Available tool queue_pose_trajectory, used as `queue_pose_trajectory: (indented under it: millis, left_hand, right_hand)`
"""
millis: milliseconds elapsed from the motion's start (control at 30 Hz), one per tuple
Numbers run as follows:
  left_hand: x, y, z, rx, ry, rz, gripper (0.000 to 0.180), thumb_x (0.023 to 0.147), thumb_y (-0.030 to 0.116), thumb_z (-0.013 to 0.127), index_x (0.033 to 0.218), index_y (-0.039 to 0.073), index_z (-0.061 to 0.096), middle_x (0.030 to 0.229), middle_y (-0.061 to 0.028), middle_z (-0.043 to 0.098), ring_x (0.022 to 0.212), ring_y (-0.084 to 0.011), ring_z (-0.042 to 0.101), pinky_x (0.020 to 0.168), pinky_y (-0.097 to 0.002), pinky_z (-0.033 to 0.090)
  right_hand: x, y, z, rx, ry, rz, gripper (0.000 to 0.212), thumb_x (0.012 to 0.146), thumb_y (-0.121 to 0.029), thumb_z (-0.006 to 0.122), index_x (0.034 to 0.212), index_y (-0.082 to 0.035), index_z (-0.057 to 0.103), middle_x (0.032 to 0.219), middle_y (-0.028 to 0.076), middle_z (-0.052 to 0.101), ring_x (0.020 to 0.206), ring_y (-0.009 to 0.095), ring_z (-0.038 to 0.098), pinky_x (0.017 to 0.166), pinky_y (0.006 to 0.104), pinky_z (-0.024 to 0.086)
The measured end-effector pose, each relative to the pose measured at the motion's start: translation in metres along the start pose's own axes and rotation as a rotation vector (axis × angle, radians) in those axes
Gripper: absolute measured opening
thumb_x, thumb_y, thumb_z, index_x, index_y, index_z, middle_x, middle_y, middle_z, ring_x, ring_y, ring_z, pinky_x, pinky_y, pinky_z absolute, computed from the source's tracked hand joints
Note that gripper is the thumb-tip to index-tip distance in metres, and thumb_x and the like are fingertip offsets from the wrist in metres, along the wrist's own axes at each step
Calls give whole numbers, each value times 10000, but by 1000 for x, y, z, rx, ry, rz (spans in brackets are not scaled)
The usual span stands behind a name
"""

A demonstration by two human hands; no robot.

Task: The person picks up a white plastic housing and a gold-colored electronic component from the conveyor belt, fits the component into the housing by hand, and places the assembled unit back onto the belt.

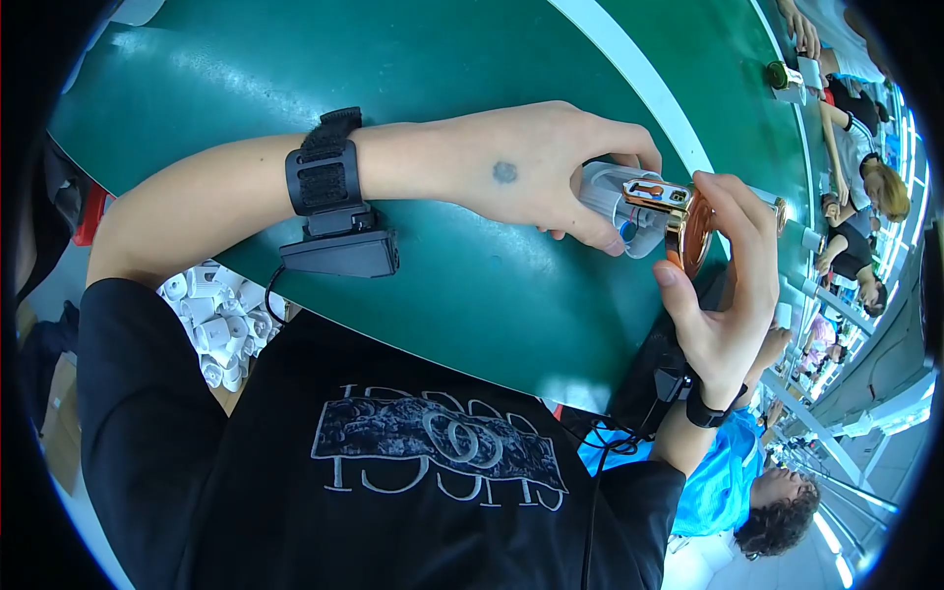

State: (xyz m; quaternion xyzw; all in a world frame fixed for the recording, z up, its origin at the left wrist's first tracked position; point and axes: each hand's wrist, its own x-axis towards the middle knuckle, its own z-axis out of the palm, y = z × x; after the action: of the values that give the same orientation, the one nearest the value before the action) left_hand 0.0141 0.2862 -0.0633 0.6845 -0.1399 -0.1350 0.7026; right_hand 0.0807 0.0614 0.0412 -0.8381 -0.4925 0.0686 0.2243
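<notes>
My left hand (pixel 536 172) is wrapped round a clear plastic cup-shaped container (pixel 644 239), thumb on its near side. The container lies tilted on its side above the table, its mouth facing right. Inside it shows a small blue and red detail too small to name. My right hand (pixel 733 285) pinches a shiny copper-gold round housing (pixel 696 236) between thumb and fingers. A flat gold-rimmed panel with small openings (pixel 657 195) sticks out from the housing toward the container. Housing and container overlap in view; I cannot tell whether they touch.
The green table (pixel 442 295) carries a white stripe (pixel 649 79). Below its near left edge, many white plastic parts (pixel 221 320) lie heaped. To the right, a black bag-like object (pixel 654 369) and cables (pixel 615 442) sit beside a co-worker in blue (pixel 723 482). Others work further along.
</notes>
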Motion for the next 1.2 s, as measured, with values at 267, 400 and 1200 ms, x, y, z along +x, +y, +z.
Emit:
queue_pose_trajectory:
  millis: [267,400,1200]
  left_hand:
    - [2,-2,0,11,10,13,585,845,294,826,1301,20,583,1010,-129,725,687,-197,696,647,-325,566]
    - [3,-3,-2,14,9,24,581,846,308,818,1296,20,588,951,-124,727,677,-198,693,639,-326,561]
    - [6,-8,6,-113,68,84,461,952,246,718,1283,-21,539,963,-156,715,673,-206,704,603,-307,541]
  right_hand:
    - [2,-12,-1,-78,-33,-26,610,731,-96,872,1295,-2,660,1317,189,633,1161,338,660,960,400,561]
    - [5,-13,-1,-79,-32,-5,620,720,-59,870,1299,0,657,1318,190,637,1156,338,663,957,396,562]
    - [9,-5,44,-50,-190,114,847,712,-112,889,1444,-18,472,1449,228,507,1197,407,639,926,430,583]
